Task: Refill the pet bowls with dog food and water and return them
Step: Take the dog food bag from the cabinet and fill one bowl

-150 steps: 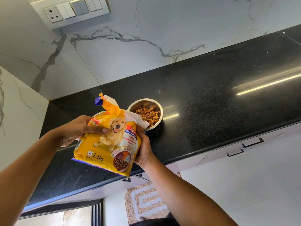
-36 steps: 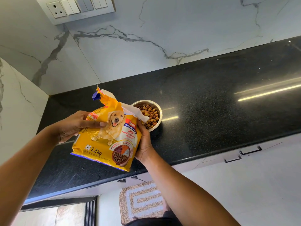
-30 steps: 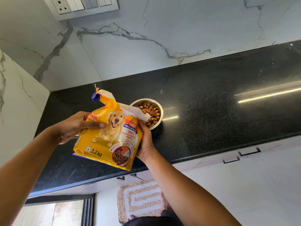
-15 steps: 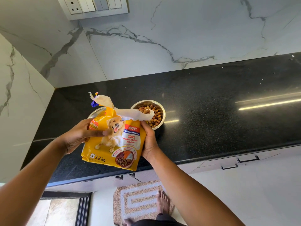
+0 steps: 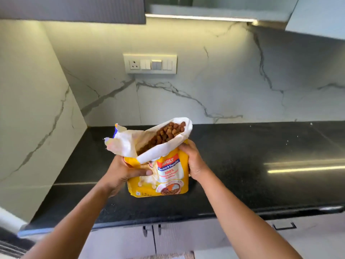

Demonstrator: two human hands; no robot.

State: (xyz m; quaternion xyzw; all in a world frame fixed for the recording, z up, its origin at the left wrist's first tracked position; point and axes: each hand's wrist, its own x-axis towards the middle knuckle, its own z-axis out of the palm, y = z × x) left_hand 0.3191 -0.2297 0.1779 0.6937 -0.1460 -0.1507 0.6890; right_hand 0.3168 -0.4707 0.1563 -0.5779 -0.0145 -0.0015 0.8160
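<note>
The left hand [image 5: 128,174] grips the near left side of the bag [image 5: 168,176], thumb laid across the yellow front and fingers curled behind. The right hand [image 5: 194,161] grips the right edge just under the folded-back top. Both are closed on the bag, which they hold upright over the black counter [image 5: 261,156], near its left end. Whether its base rests on the stone or hangs just above it cannot be told.

The mouth of the bag gapes open, its white lining turned out, and brown kibble [image 5: 168,131] shows inside, heaped toward the far right corner. Nothing is spilling out, so this is not a pour.

As for progress, the bowls are nowhere in view — possibly hidden behind the bag, possibly out of frame — so whether the food bowl is filled cannot be read here. The upright bag suggests the feed step is either just finished or not yet begun. No tap or water shows either. On this evidence the water and the return of the bowls look to be ahead, along with closing and putting away the bag.
</note>
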